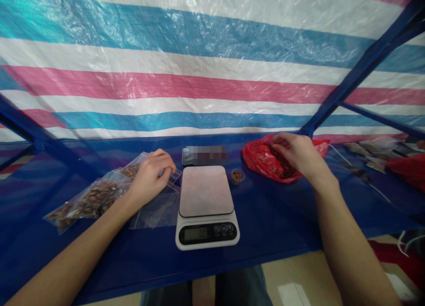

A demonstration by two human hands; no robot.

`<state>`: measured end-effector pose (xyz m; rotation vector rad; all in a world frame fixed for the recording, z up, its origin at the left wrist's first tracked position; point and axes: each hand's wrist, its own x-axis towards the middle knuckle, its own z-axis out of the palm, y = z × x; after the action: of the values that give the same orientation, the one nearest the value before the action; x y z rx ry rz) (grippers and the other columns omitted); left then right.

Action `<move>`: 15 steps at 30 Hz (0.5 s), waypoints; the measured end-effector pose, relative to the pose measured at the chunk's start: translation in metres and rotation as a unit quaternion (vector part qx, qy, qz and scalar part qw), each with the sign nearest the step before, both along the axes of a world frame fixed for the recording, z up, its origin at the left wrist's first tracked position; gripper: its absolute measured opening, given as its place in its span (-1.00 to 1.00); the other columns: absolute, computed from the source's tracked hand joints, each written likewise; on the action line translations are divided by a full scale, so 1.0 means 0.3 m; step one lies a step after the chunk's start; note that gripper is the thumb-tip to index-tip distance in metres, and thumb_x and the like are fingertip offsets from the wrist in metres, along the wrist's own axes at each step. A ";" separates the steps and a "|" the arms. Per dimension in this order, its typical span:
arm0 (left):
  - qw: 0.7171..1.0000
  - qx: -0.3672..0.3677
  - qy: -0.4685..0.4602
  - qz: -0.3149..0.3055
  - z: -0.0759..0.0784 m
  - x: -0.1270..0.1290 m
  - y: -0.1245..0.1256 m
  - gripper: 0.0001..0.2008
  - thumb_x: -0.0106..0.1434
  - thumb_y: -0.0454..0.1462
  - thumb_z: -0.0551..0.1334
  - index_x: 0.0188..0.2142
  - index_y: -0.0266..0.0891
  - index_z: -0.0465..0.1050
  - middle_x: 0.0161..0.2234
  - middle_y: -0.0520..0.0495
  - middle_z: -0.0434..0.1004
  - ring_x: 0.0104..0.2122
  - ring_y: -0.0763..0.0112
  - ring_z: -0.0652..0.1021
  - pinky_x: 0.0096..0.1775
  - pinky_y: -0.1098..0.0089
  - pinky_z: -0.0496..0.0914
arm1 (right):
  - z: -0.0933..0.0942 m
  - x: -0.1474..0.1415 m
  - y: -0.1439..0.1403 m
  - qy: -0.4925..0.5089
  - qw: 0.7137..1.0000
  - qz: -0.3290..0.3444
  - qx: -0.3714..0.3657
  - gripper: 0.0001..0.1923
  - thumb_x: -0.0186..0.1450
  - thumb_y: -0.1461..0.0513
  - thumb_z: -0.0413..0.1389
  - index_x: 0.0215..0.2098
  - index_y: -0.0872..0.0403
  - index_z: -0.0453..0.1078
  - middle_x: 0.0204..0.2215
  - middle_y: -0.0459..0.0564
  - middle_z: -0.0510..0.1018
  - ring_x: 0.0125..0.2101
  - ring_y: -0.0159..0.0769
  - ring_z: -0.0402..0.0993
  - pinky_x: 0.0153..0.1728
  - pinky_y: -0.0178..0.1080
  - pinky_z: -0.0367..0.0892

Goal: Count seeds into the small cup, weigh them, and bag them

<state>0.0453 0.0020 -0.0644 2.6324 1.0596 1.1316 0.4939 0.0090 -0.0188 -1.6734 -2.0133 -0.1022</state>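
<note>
My left hand [151, 175], loosely curled with nothing visible in it, rests over clear zip bags [96, 197] filled with brown pieces that look like nuts or seeds. Flat clear bags [156, 208] lie below it. My right hand [294, 153] is at the mouth of a red plastic bag [255, 157] with dark brown contents. Its fingers are bent together at the contents; what they hold is hidden. Between my hands stands a white kitchen scale [206, 193], its plate bare and its display [195, 233] apparently at zero. A small clear cup [237, 176] of brown pieces sits right of the scale.
A phone-like device [187, 156], partly blurred out, lies behind the scale. Blue metal posts [352, 71] frame the blue table [265, 235]. Striped plastic sheeting [199, 87] hangs behind. More packets [375, 151] and another red bag [407, 168] are at the far right.
</note>
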 end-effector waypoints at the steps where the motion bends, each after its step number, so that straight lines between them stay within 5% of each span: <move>1: 1.000 -0.001 0.000 -0.001 -0.001 0.000 0.001 -0.70 0.36 -0.47 0.08 -0.45 -0.19 0.43 -0.43 0.00 0.55 -0.28 0.27 0.48 -0.16 0.23 0.33 | 0.014 -0.001 -0.010 0.009 1.000 -0.011 0.013 -0.87 0.35 0.24 0.15 -0.25 0.05 0.57 -0.31 0.13 0.72 -0.32 0.01 0.66 -0.21 -0.06 0.48; 5: 1.000 -0.007 0.003 -0.004 -0.006 0.001 0.005 -0.69 0.37 -0.47 0.07 -0.45 -0.19 0.43 -0.43 0.00 0.55 -0.29 0.28 0.47 -0.16 0.23 0.34 | 0.050 -0.051 -0.052 0.066 0.996 0.008 0.054 -0.88 0.36 0.23 0.20 -0.19 0.05 0.58 -0.27 0.11 0.72 -0.26 -0.01 0.68 -0.14 -0.06 0.52; 11: 1.000 -0.016 0.004 -0.009 -0.013 0.000 0.012 -0.70 0.37 -0.46 0.08 -0.45 -0.20 0.43 -0.43 0.01 0.54 -0.30 0.29 0.47 -0.17 0.25 0.35 | 0.030 -0.220 -0.107 0.080 0.962 0.258 -0.045 -0.89 0.46 0.25 0.20 -0.10 0.03 0.57 -0.17 0.03 0.71 -0.21 -0.18 0.65 -0.13 -0.21 0.50; 15: 1.000 -0.016 0.004 -0.010 -0.012 -0.002 0.011 -0.70 0.37 -0.47 0.09 -0.45 -0.20 0.44 -0.43 0.01 0.54 -0.31 0.30 0.47 -0.18 0.27 0.34 | 0.001 -0.261 -0.117 0.027 0.938 0.329 -0.110 -0.83 0.50 0.32 0.13 -0.05 0.03 0.56 -0.17 0.02 0.67 -0.17 -0.20 0.61 -0.10 -0.21 0.45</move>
<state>0.0446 0.0053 -0.0678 2.6194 1.0420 1.0930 0.4157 -0.0260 -0.0183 -1.0146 -2.4970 0.4112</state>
